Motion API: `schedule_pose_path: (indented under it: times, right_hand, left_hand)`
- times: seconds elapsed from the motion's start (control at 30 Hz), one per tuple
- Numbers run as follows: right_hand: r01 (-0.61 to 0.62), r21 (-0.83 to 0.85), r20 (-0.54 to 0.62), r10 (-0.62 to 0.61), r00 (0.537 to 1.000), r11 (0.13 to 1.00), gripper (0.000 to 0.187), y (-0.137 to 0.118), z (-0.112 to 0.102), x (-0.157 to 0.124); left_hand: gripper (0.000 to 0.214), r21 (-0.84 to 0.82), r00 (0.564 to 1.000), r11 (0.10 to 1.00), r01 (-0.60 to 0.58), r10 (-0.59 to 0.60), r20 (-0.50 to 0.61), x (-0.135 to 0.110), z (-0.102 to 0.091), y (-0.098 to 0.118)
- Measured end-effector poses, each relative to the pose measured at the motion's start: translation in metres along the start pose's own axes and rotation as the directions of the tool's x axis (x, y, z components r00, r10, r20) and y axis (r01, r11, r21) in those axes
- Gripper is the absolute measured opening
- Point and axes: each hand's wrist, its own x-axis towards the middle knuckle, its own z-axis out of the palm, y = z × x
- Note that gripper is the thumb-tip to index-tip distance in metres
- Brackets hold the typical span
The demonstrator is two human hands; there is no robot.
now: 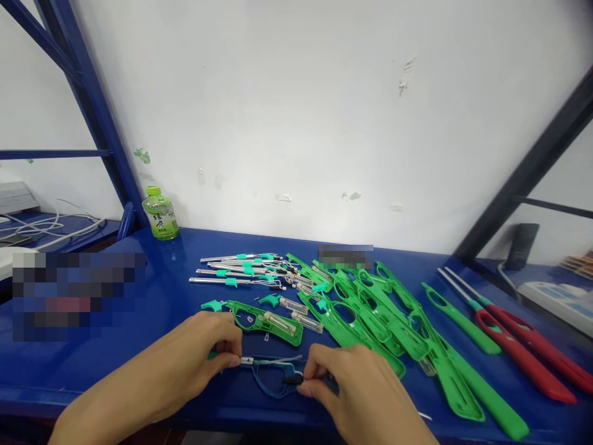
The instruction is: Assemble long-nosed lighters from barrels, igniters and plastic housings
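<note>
- While both hands work low over the blue table [162, 278], the left hand [213, 340] has thumb and forefinger pinched on a metal tube [247, 361], its end protruding toward the right fingers.
- The right hand [345, 371] grips a small black part [293, 379] between thumb and fingertips; white wires [278, 363] run between the two sets of fingers.
- Just below that gap: a blue loop [265, 389], apparently a band or cord, too blurred to confirm.
- Just beyond the left fingers: a green half-shell [257, 326] holding a clear cylinder [279, 324]; a teal trigger piece [213, 305] near its left end.
- Farther beyond: slim metal rods [231, 282], roughly parallel.
- Beyond and right of the right fingers: overlapping green shells [401, 324].
- Well right of the right fingers: two red-handled rods [528, 361].
- Well beyond the left fingers: an upright bottle [160, 213].
</note>
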Motion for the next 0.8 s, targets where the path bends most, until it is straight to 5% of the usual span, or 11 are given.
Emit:
schedule_pose_path:
  times: [0.4, 0.63, 0.8]
  right_hand:
    - [-0.047, 0.123, 0.008, 0.046, 0.999, 0.991, 0.016, 0.001, 0.001, 0.003]
    - [-0.091, 0.029, 0.105, 0.088, 0.991, 0.995, 0.011, -0.007, -0.006, 0.007]
    - [-0.102, -0.019, 0.151, 0.104, 0.983, 0.995, 0.010, -0.011, -0.010, 0.007]
  left_hand:
    - [0.018, 0.030, 0.998, 0.998, 0.059, -0.059, 0.002, 0.011, 0.017, -0.025]
    - [0.020, 0.118, 0.997, 0.993, -0.025, 0.033, -0.065, 0.014, 0.020, -0.023]
    - [0.027, 0.128, 0.974, 0.975, -0.180, 0.195, -0.116, 0.007, 0.032, -0.004]
